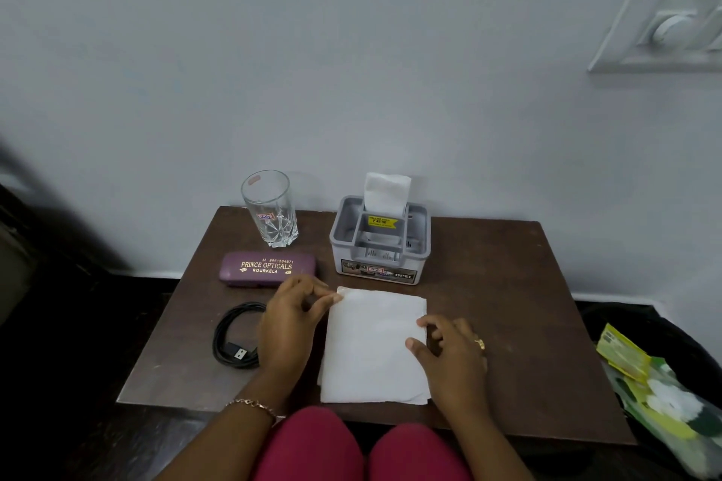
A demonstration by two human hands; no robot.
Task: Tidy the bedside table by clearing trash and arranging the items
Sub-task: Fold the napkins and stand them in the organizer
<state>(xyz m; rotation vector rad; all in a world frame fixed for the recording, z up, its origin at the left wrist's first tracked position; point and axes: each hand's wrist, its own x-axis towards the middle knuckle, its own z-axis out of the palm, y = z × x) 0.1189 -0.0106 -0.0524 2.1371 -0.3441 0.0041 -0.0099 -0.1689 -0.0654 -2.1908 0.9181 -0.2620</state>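
A white paper napkin (371, 344) lies flat and folded on the brown bedside table (508, 305), near its front edge. My left hand (291, 320) pinches the napkin's far left corner between thumb and fingers. My right hand (449, 355) rests on the napkin's right edge, fingertips pressing it down. Behind the napkin stands a grey plastic organiser (379, 246) with a white tissue (385, 193) sticking up from it. A purple spectacle case (267, 269) lies to the left, with an empty clear glass (270, 209) behind it. A coiled black USB cable (234, 336) lies left of my left hand.
A black bin bag (633, 328) on the floor at the right holds yellow and green wrappers (656, 390). The white wall runs along the table's far edge. My knees in pink (363, 449) sit under the front edge. A white switch panel (672, 12) hangs at the upper right.
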